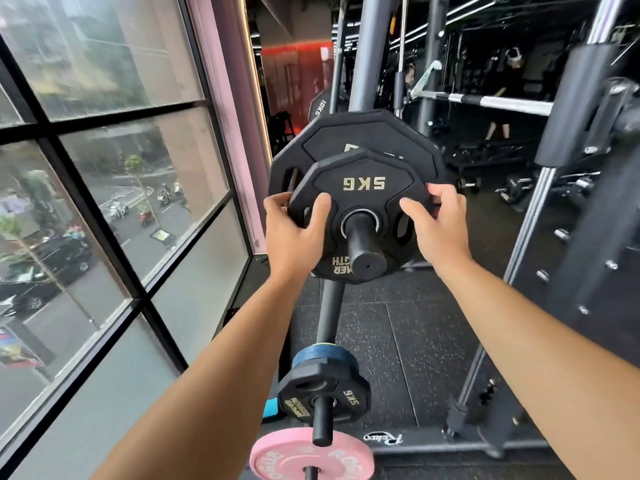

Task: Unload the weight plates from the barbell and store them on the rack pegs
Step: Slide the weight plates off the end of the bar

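A black 5 kg plate sits on a black peg that points toward me, its label upside down. Behind it on the same peg is a larger black plate. My left hand grips the small plate's left edge, thumb on its face. My right hand holds its right edge, fingers curled over the rim. Below, a lower peg carries another 5 kg plate with a blue plate behind it. A pink plate hangs on the lowest peg.
A large window fills the left side. The rack's grey upright rises behind the plates, and a machine frame stands at the right. A barbell lies across the rack at the back. A rubber floor lies below.
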